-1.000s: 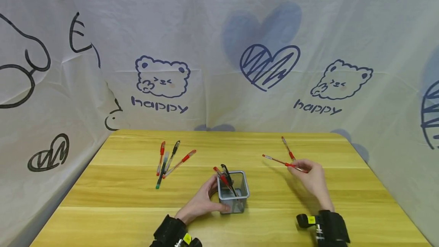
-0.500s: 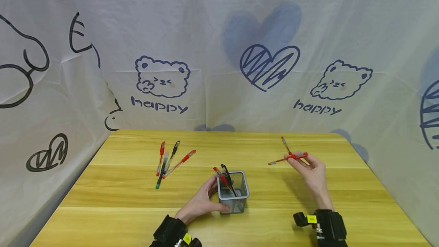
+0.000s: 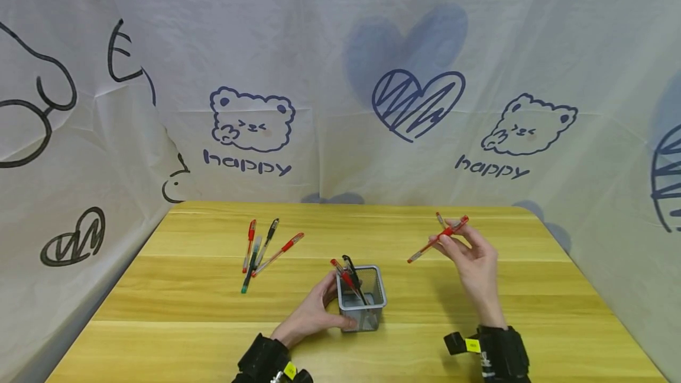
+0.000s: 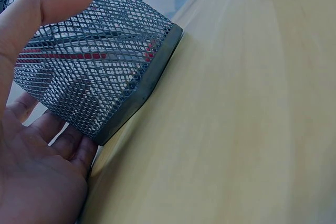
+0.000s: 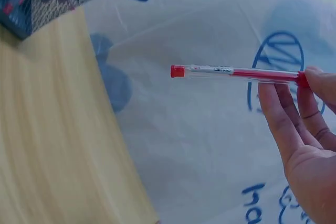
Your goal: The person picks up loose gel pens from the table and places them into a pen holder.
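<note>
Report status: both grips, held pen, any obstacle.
Left grip holds mesh pen holder. Right grip pinches red gel pen, apart from holder. No obstacle visible between pen and holder.

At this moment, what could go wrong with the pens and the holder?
The right hand pinches a tilted red pen in the air, so it might slip. Inside the mesh holder, the black pen leans, so anything added could catch on it. The left hand grips the mesh holder; a careless pull might tip it.

A red pen (image 5: 226, 71) slants aloft, right of an upright mesh holder (image 3: 367, 315).
</note>
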`<state>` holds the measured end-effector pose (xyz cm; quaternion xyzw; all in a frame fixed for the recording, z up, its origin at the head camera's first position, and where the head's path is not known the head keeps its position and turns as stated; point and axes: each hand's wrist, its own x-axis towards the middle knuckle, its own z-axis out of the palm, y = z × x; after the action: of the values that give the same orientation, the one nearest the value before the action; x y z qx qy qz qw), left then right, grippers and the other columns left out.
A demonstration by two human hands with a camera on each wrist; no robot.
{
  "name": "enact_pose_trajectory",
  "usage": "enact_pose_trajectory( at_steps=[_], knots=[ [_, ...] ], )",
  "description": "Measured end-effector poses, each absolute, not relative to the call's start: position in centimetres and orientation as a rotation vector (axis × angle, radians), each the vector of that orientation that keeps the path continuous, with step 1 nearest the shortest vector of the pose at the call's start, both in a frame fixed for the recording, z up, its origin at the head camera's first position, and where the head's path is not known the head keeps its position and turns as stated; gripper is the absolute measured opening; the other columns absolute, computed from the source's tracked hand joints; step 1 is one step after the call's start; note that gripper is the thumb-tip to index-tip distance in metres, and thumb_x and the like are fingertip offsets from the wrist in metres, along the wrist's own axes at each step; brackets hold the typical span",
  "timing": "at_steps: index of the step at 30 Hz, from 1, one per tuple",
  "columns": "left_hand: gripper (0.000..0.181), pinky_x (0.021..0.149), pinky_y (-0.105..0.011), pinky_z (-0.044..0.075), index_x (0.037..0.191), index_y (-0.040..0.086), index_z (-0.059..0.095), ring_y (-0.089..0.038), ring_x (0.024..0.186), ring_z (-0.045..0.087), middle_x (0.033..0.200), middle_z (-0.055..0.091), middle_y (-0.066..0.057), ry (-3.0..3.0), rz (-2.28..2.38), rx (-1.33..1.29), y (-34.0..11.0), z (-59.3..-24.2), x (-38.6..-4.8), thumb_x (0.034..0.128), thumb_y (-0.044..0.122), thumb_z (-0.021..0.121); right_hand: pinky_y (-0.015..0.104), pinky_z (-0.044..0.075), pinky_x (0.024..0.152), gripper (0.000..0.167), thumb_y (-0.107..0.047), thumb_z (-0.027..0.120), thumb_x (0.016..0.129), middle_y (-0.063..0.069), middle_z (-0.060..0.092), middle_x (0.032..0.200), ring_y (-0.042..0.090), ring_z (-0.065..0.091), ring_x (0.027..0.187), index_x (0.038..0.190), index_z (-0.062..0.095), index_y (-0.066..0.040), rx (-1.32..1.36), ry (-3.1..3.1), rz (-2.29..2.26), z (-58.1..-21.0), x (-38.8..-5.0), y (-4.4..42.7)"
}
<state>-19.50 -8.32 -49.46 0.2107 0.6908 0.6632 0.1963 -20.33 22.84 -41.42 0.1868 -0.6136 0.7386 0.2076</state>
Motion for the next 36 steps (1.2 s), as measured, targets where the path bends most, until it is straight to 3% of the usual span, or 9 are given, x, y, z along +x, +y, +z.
enact_pose_trajectory(
  at_steps=[8, 14, 17, 24, 28, 32, 36],
  knots=[
    [0.098, 0.126, -0.056, 0.023, 0.157, 0.011, 0.028, -0.036, 0.149, 0.036, 0.155, 0.046, -0.014, 1.945, 1.854, 0.598, -8.3, -49.4, -19.4, 0.0754, 0.009, 0.082, 0.030, 0.062, 0.084, 0.035, 0.011, 0.058, 0.095, -0.001, 0.068, 0.110, 0.010, 0.075, 0.092, 0.130, 0.060, 0.008, 0.533, -1.692, 1.953, -39.4, -18.9, 21.2],
    [0.098, 0.126, -0.056, 0.022, 0.157, 0.010, 0.028, -0.037, 0.149, 0.035, 0.156, 0.044, -0.015, 1.941, 1.859, 0.605, -8.3, -49.4, -19.4, 0.0755, 0.008, 0.082, 0.025, 0.060, 0.089, 0.033, 0.012, 0.061, 0.092, -0.006, 0.072, 0.108, 0.008, 0.075, 0.094, 0.123, 0.056, 0.019, 0.564, -1.729, 1.878, -38.1, -17.6, 19.7],
    [0.097, 0.126, -0.056, 0.022, 0.157, 0.010, 0.029, -0.037, 0.149, 0.035, 0.156, 0.045, -0.015, 1.941, 1.859, 0.612, -8.3, -49.5, -19.5, 0.0756, 0.008, 0.082, 0.023, 0.060, 0.090, 0.031, 0.013, 0.062, 0.091, -0.008, 0.074, 0.104, 0.007, 0.075, 0.093, 0.120, 0.057, 0.020, 0.600, -1.740, 1.820, -37.8, -17.1, 18.8],
    [0.096, 0.126, -0.055, 0.023, 0.156, 0.010, 0.030, -0.036, 0.149, 0.035, 0.155, 0.045, -0.015, 1.945, 1.859, 0.620, -8.3, -49.6, -19.6, 0.0754, 0.009, 0.081, 0.020, 0.060, 0.086, 0.036, 0.022, 0.060, 0.086, -0.009, 0.074, 0.108, 0.005, 0.074, 0.096, 0.118, 0.066, 0.006, 0.767, -1.730, 1.755, -38.0, -16.8, 16.9],
    [0.096, 0.126, -0.055, 0.023, 0.156, 0.010, 0.029, -0.036, 0.149, 0.035, 0.156, 0.045, -0.015, 1.951, 1.855, 0.616, -8.3, -49.6, -19.6, 0.0754, 0.009, 0.081, 0.020, 0.060, 0.084, 0.038, 0.023, 0.060, 0.085, -0.008, 0.074, 0.109, 0.005, 0.074, 0.095, 0.118, 0.067, 0.004, 0.826, -1.715, 1.764, -38.3, -16.7, 16.1],
    [0.097, 0.126, -0.055, 0.023, 0.157, 0.010, 0.027, -0.036, 0.150, 0.035, 0.156, 0.045, -0.015, 1.946, 1.854, 0.610, -8.3, -49.6, -19.5, 0.0759, 0.009, 0.081, 0.020, 0.061, 0.082, 0.032, 0.022, 0.061, 0.085, -0.007, 0.074, 0.107, 0.006, 0.074, 0.094, 0.116, 0.064, 0.013, 0.841, -1.718, 1.775, -38.7, -16.7, 15.5],
    [0.098, 0.126, -0.055, 0.024, 0.158, 0.011, 0.026, -0.036, 0.150, 0.035, 0.156, 0.044, -0.015, 1.947, 1.848, 0.611, -8.3, -49.5, -19.5, 0.0768, 0.010, 0.081, 0.020, 0.061, 0.081, 0.029, 0.020, 0.061, 0.087, -0.008, 0.073, 0.105, 0.006, 0.073, 0.093, 0.115, 0.062, 0.015, 0.838, -1.767, 1.771, -39.1, -16.7, 15.0]
  ],
)
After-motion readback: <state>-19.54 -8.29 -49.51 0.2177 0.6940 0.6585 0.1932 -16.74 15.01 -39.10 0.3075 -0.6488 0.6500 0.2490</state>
